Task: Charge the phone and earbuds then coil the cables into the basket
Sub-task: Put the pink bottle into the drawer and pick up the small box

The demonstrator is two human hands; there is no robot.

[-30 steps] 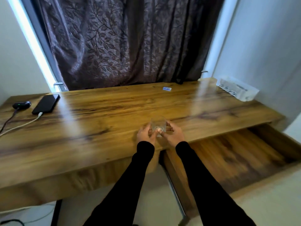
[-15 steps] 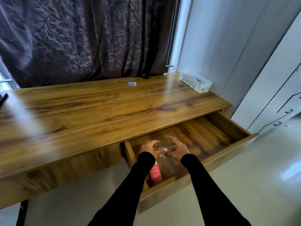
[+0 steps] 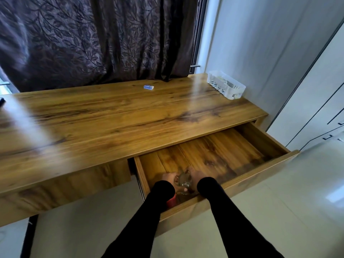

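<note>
Both my hands are down inside the open drawer of the wooden desk. My left hand and my right hand hold a small clear glass container between them, low near the drawer's front. A white slotted basket stands at the desk's far right corner with pale items inside. A sliver of the dark phone shows at the left edge. The earbuds and cables are out of view.
A red object lies in the drawer under my left sleeve. A small blue-and-white box sits near the desk's back edge. Dark patterned curtain behind, white cabinets at right, tiled floor below.
My hands carried the clear container from the desktop down into the open drawer. The view swung right, so the phone and earbuds case slid out at left.
</note>
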